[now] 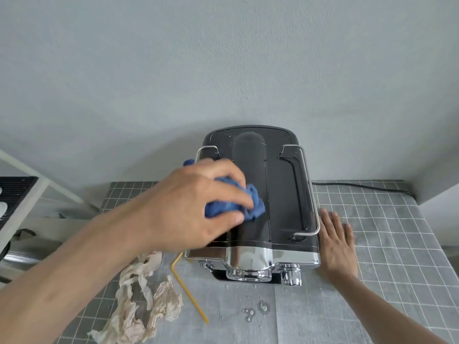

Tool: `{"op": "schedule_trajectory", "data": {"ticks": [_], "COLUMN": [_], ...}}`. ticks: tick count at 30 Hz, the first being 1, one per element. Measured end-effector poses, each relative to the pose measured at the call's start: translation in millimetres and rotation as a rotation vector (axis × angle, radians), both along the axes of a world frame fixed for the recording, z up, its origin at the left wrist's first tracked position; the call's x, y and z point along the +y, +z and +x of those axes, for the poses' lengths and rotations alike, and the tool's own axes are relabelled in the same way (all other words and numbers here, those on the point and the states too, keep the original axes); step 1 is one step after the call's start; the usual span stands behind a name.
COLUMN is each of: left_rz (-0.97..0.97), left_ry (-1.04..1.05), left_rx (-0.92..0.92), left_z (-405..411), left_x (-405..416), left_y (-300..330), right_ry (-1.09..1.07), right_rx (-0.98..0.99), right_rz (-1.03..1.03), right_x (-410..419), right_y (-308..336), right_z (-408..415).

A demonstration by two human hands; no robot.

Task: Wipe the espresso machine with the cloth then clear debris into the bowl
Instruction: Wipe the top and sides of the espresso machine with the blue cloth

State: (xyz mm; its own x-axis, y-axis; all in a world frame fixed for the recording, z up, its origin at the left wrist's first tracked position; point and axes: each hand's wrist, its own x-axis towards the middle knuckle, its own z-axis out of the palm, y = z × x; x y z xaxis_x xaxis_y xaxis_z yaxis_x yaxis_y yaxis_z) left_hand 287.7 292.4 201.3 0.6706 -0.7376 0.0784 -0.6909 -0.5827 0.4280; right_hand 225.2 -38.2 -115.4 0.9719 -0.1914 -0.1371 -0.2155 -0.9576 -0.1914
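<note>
Left hand: the left hand is over the left part of the machine's top, fingers curled and clenched around a bunched blue cloth.
Cloth: wadded in the left hand's grip; its lower edge rests on the black top panel, and a small tuft shows behind the hand near the left wire rail.
Right hand: the right hand lies flat, palm down, on the table just beside the machine's right side, fingers extended and close together, pointing away from the person; it holds nothing.
Espresso machine: the espresso machine stands on the table with its back near the wall. Black top with a raised rounded centre section, a wire rail along each side, chrome front below. Light specks and streaks show near the rear of the top.
Table: the table has a grey covering with a white grid pattern.
Debris: crumpled paper lies left of the machine's front; a bent yellow straw lies just beside it.
Water drops: a few water drops sit on the covering in front of the machine.
Power cord: a black cord runs along the wall behind the machine's right side.
Bowl: not identifiable in this view.
</note>
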Motion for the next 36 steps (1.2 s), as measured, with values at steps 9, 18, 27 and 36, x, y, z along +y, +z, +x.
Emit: {"op": "schedule_trajectory", "data": {"ticks": [9,18,27,36], "left_rz": [-0.049,0.02,0.092,0.155], "left_ry": [0.019,0.04,-0.068,0.042], "left_rx": [-0.093,-0.117,-0.107,-0.162], "left_z": [21.5,36.4,13.6,49.6], "left_x": [-20.9,-32.0,-35.5,-57.0], "left_y": [-15.6,-8.6,-0.7,-2.4], "right_ry": [0.002,0.008,0.0,-0.01], "right_rx": [-0.041,-0.044,-0.025,-0.04], "right_rz": [0.058,0.037,0.015,0.004], "right_x": [5.4,0.7,-0.9,-1.2], "right_y": [10.4,2.2,-5.5,-8.0], "right_z": [-0.7,0.1,2.5,2.5]}}
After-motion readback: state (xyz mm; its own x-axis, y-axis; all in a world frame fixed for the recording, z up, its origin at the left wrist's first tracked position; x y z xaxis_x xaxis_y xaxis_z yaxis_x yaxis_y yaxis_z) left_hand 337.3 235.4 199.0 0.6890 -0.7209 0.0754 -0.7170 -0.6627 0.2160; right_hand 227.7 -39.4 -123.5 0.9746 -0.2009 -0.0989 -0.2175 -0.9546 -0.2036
